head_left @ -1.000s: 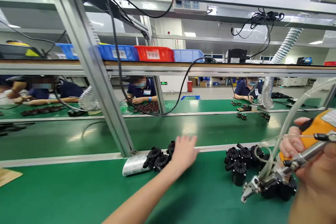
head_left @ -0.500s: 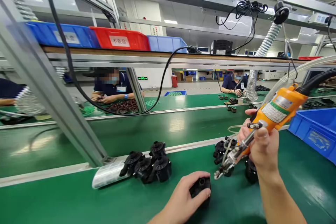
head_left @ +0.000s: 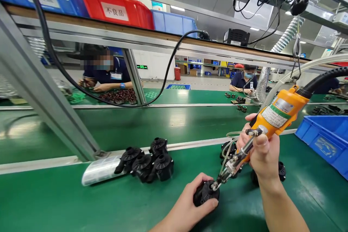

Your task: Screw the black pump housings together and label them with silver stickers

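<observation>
At near belt (head_left: pixel 81 206) edge, L hand (head_left: pixel 187 204) grips black housing (head_left: pixel 203 194); R hand (head_left: pixel 262 152) clasps orange screwdriver (head_left: pixel 280 114), axis slanting down-left, tip prob. touching housing top.

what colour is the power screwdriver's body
The screwdriver body is orange, with a white and green label; head view.

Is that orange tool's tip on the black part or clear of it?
On it: the orange tool, gripped by the right hand, slants down and its tip meets the black part in the left hand.
</observation>
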### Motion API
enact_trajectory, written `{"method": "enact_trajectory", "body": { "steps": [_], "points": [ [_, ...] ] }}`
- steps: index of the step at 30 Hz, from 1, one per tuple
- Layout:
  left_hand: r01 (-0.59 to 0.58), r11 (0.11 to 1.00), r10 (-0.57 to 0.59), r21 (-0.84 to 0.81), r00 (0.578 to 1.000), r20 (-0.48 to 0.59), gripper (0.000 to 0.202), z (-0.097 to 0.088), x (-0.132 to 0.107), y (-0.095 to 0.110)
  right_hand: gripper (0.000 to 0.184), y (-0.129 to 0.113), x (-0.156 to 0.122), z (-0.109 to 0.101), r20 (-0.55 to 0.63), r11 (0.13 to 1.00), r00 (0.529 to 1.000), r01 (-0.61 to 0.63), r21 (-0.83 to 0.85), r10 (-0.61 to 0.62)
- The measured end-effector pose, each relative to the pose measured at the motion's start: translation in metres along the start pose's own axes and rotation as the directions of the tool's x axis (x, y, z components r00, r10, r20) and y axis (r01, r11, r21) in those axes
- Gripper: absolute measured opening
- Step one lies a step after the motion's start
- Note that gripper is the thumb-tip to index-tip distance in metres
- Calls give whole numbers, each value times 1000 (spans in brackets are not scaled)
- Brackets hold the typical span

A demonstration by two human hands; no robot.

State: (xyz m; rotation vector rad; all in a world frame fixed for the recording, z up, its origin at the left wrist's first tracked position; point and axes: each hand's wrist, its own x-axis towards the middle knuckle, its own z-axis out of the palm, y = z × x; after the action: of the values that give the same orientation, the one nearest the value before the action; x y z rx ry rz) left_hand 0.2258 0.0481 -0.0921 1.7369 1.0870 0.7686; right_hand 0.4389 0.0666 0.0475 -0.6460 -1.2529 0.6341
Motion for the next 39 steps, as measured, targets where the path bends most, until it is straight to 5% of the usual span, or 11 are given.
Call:
{"method": "enact_trajectory", "body": {
  "steps": [11,21,29,33,39],
  "points": [
    [4,1000,-4,19,1000,0,39,1,-2,-2,66,0,-3,6,12,985,1000,-6,171,4],
    [-39,998,38,-42,999,-19,44,7,-1,-18,49,-2,-4,41,27,999,999,21,-45,-19],
    [-16,998,12,-60,998,-58,62,8,0,-23,48,7,-5,44,73,999,997,-33,-34,35],
    [-22,997,20,-67,999,-39,61,8,-1,-27,52,7,1,31,12,999,999,-46,-15,46],
    [-43,998,43,-45,999,-3,68,13,-1,-26,60,-21,-1,-27,-73,1000,997,-7,16,8]
  ]
}}
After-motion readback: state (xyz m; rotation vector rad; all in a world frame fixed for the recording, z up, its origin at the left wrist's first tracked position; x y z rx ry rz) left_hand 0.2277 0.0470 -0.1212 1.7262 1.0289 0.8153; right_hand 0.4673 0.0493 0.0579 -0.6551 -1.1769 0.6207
